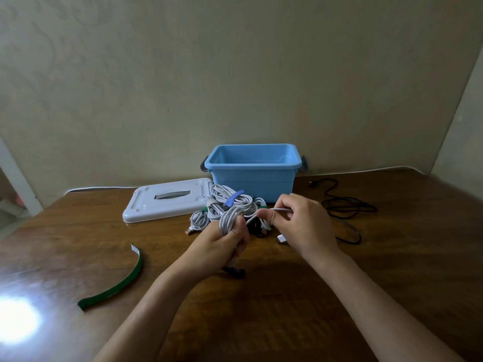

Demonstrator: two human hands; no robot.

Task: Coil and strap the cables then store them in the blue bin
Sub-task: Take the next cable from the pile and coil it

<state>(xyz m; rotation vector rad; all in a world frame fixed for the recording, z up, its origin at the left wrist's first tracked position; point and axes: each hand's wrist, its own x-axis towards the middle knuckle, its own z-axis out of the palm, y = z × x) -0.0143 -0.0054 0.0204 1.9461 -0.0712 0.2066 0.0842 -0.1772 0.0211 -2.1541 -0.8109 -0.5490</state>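
1. the left hand [224, 241] grips a half-wound coil of white braided cable [230, 219]; the right hand [300, 223] pinches its loose end.
2. strapped white bundles [230, 202] lie before the open blue plastic bin [252, 169], not yet stored.
3. a loose thin black cable [345, 205] and a green fabric strap [117, 283] wait on the glossy wooden table [287, 309].

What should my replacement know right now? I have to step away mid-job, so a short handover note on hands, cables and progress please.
Left hand grips a half-wound coil of white braided cable; right hand pinches its free end.
Strapped white cable bundles lie piled in front of the open blue plastic bin, which looks empty.
A loose black cable lies uncoiled to the right; a green strap waits on the wooden table at left.
Left: finish this coil, strap it, coil the black cable, bin everything.
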